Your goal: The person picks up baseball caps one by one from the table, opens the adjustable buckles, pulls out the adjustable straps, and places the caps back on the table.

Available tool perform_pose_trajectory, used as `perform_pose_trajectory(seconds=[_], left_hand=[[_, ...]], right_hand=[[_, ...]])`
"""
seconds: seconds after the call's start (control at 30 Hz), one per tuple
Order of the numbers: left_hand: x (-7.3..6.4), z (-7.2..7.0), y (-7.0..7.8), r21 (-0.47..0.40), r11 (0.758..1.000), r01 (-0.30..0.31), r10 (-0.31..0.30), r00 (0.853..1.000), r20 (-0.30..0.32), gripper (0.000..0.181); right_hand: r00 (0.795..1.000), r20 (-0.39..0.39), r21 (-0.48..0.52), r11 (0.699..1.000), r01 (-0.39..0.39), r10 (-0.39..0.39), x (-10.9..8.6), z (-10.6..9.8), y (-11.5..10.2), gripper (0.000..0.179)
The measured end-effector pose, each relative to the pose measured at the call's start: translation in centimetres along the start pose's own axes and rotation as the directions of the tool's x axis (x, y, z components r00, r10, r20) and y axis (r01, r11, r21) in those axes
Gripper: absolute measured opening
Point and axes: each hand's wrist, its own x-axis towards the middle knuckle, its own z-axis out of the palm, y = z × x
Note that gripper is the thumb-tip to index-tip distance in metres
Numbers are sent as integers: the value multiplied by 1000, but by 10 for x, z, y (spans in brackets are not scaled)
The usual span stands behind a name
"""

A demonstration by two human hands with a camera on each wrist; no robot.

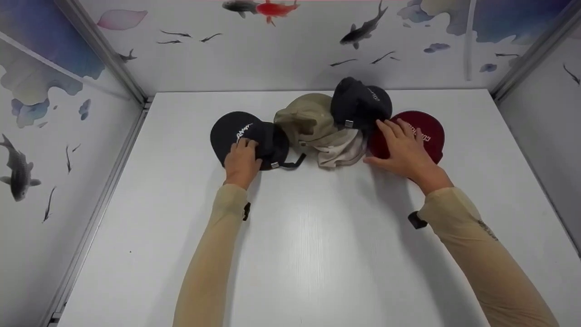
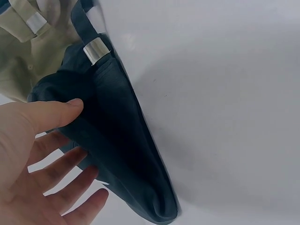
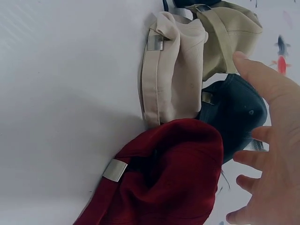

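My left hand point(image 1: 242, 162) is at the black cap point(image 1: 236, 131) with white lettering, on the left of the row. In the left wrist view the thumb lies over that cap's dark edge, and the fingers are spread and loosely bent beside it. Over the left part of the red cap point(image 1: 429, 131), at the right end, is my right hand point(image 1: 401, 152), its fingers spread. Between these caps sit a khaki cap point(image 1: 304, 113), a cream cap point(image 1: 342, 150) and another dark cap point(image 1: 356, 104). The right wrist view shows my right palm empty above the caps.
All the caps rest near the back edge of a white table point(image 1: 308, 245). Behind it stands a white wall point(image 1: 290, 59) with painted fish. Side panels border the table left and right. A strap point(image 1: 295, 162) from the left black cap sticks out toward the middle.
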Motion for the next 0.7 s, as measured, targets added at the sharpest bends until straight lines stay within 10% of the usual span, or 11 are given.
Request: perform_pose_trajectory(seconds=[0.7], left_hand=[[-2,-15,-7,-107,994,-10,-13,979,-205,16]], right_hand=[[996,-40,11,997,83,-82,1,1,-12,61]])
